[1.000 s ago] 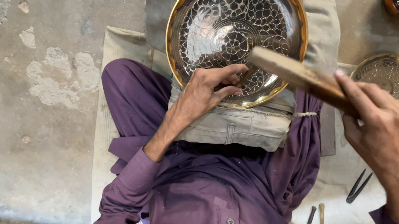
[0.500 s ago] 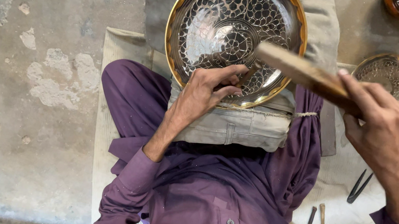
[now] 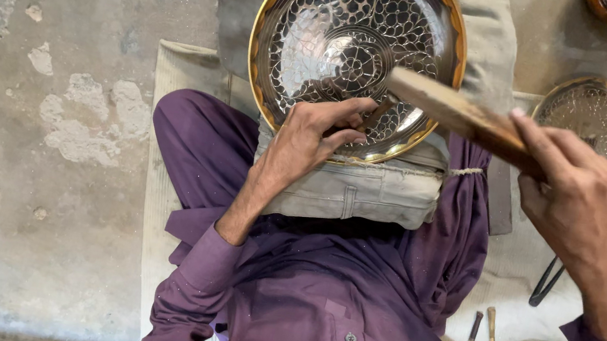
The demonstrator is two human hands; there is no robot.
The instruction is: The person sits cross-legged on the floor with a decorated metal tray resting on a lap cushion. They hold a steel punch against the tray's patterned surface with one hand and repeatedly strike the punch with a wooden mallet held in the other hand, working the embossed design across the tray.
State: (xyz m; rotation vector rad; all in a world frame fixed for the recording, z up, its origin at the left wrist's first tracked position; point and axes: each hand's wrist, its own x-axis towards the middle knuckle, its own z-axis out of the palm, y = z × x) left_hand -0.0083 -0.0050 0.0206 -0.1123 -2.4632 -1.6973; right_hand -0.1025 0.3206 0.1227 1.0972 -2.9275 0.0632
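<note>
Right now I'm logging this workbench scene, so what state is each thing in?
left hand: shut on the chisel, tip on the plate
right hand: shut on the wooden mallet, raised over the chisel
large engraved plate: propped on a cloth pad in the lap
small engraved plate: lying on the floor, untouched
spare chisels: lying loose

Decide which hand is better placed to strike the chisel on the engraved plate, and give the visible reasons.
Right. The right hand grips the wooden mallet, raised just above the chisel. The left hand holds that chisel against the engraved plate.
</note>
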